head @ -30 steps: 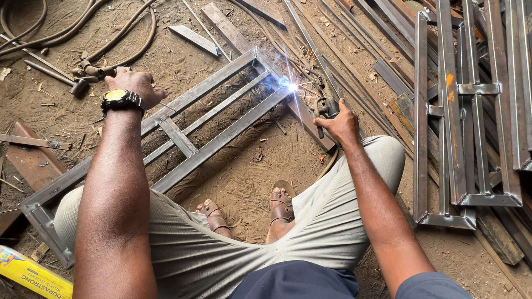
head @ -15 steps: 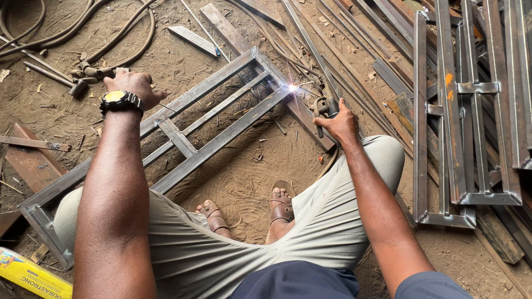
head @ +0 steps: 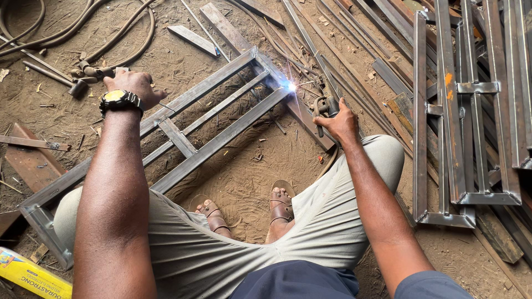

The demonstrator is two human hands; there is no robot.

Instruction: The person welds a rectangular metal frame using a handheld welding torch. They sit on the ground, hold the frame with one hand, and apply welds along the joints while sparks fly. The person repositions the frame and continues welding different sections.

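Steel frame [head: 210, 119]: bare grey metal, matt, dull mill sheen, rust patches at weld corners. Stacked frames [head: 460, 111]: same bare steel, orange paint dab, rusty brown streaks. Ground [head: 244, 177]: dry packed dirt, rough, gritty. Electrode holder [head: 324, 108] in right hand [head: 341, 122]: dark worn metal and rubber. Watch [head: 119, 99] on left hand [head: 133, 84] wrist: black matt plastic strap, yellow glossy face. Trousers [head: 233, 243]: light grey cloth. Sandals [head: 280, 205]: brown leather. Hoses [head: 88, 33]: dusty rubber.
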